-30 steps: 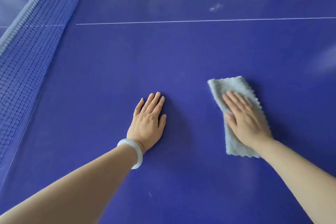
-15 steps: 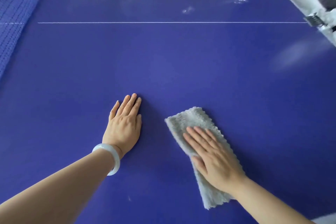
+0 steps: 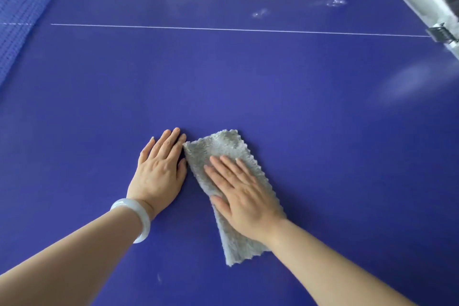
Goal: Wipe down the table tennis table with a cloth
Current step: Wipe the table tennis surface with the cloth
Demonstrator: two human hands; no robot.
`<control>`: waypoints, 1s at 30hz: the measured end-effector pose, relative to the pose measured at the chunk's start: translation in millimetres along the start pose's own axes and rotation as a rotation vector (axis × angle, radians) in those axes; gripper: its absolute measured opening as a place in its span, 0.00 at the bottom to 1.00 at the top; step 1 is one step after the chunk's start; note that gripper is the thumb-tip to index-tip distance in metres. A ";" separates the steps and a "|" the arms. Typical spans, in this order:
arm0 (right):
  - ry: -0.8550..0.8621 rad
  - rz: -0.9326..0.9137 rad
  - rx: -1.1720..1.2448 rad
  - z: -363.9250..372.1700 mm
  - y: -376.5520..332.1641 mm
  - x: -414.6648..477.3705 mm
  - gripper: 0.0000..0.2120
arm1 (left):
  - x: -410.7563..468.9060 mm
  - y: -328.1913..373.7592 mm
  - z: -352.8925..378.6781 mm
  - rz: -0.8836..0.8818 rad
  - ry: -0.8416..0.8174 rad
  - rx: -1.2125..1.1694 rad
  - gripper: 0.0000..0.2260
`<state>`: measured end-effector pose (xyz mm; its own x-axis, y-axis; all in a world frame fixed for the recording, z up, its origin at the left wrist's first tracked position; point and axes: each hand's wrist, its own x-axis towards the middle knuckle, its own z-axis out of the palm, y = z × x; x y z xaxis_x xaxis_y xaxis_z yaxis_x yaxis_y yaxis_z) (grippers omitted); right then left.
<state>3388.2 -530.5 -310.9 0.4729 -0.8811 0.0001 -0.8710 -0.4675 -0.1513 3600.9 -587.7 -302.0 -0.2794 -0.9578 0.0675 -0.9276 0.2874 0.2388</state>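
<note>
While pressing folded grey scallop-edged cloth [image 3: 221, 146] flat under straight-fingered right hand [image 3: 244, 196] on blue table tennis table [image 3: 298, 107], beside flat empty left hand [image 3: 159, 171] | step: mid-wipe | next: firm sweep toward white smears [image 3: 259, 13]

Counter [image 3: 273, 87] deep blue, thin white line [image 3: 223, 29] across; net [image 3: 22, 7] lighter blue mesh; cloth [image 3: 218, 149] grey (scalloped edge); bracelet [image 3: 139, 216] milky white.
</note>
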 end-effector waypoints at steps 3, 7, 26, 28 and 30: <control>0.016 0.289 -0.029 -20.7 113.2 -12.2 0.29 | -0.9 2.3 -2.3 -0.011 -0.010 0.009 0.27; 0.042 0.775 -0.031 -41.1 221.4 -21.0 0.33 | -1.3 7.2 -3.9 -0.012 -0.025 0.016 0.26; -0.084 -0.149 -0.085 -40.3 216.5 -17.2 0.30 | 160.2 130.3 49.4 -0.236 0.037 0.012 0.25; -0.106 -0.223 -0.105 -47.6 264.4 10.4 0.29 | 161.4 132.6 47.7 -0.250 0.030 0.010 0.25; -0.036 0.122 -0.046 -56.7 324.2 42.9 0.29 | 160.5 133.9 47.6 -0.258 0.028 0.003 0.24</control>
<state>3118.6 -724.0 -303.9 0.3672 -0.9287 -0.0514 -0.9270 -0.3609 -0.1026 3420.0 -702.8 -305.3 -0.0262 -0.9992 0.0310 -0.9681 0.0331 0.2485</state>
